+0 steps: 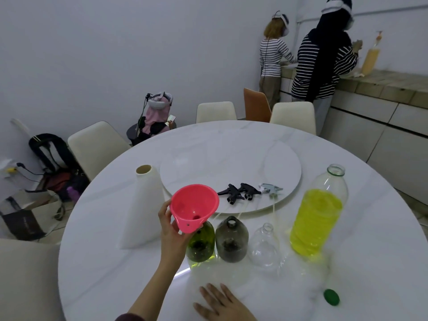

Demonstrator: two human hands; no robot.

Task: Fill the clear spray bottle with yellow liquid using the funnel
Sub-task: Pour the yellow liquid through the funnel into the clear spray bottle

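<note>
My left hand (172, 230) grips a pink funnel (193, 206) by its lower wall, tilted, its spout just above the mouth of the green bottle (201, 245). To the right of the green one stand a smoky grey bottle (231, 242) and the clear spray bottle (265, 247), uncapped and empty. Further right is a large open bottle of yellow liquid (316, 222). Flat on the table near its front edge lies my right hand (223, 303), fingers spread, holding nothing.
Three spray heads (249, 192) lie on the round turntable (231, 163) behind the bottles. A white cone-shaped vessel (143, 206) stands at the left. A green cap (331, 297) lies at the front right. Chairs ring the table; two people stand at the far counter.
</note>
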